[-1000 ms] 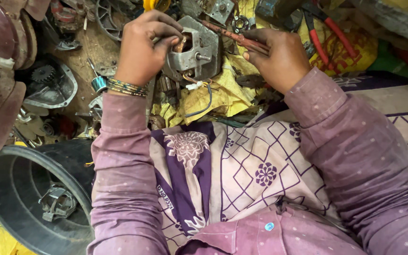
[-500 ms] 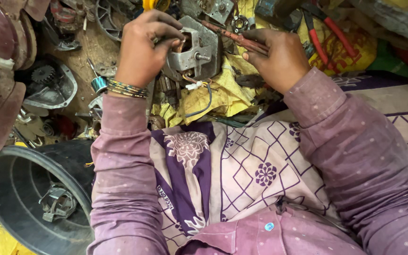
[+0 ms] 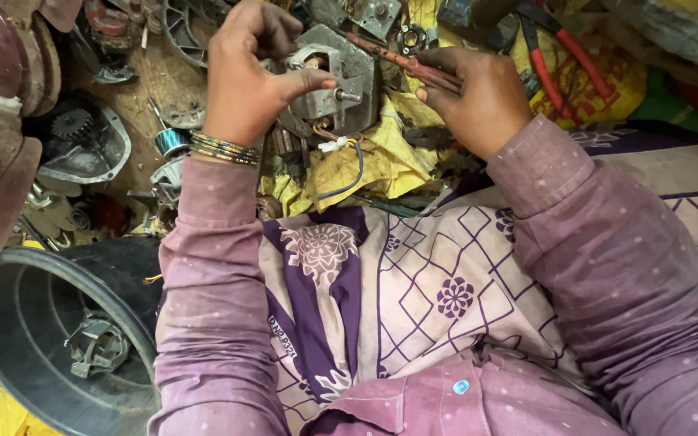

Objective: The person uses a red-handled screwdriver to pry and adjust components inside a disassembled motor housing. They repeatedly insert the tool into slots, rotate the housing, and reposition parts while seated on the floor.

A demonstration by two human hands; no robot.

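Observation:
My left hand point(image 3: 248, 77) grips a grey metal motor housing point(image 3: 341, 77) with a short shaft sticking out of it. Thumb and fingers wrap its left side. Coloured wires point(image 3: 347, 165) hang from its underside. My right hand point(image 3: 478, 97) holds a reddish screwdriver point(image 3: 401, 60), whose tip points left toward the top of the housing. Both hands are above a crumpled yellow cloth point(image 3: 377, 161) at the edge of my lap.
A large dark round tub point(image 3: 10, 323) with a small metal part inside stands at lower left. Rusty motor parts and a gear point(image 3: 70, 125) lie on the left floor. Red-handled pliers point(image 3: 555, 48) lie at upper right. Patterned purple fabric point(image 3: 414, 291) covers my lap.
My left thumb has shifted across the housing face toward the shaft. The right hand and screwdriver stay almost where they were.

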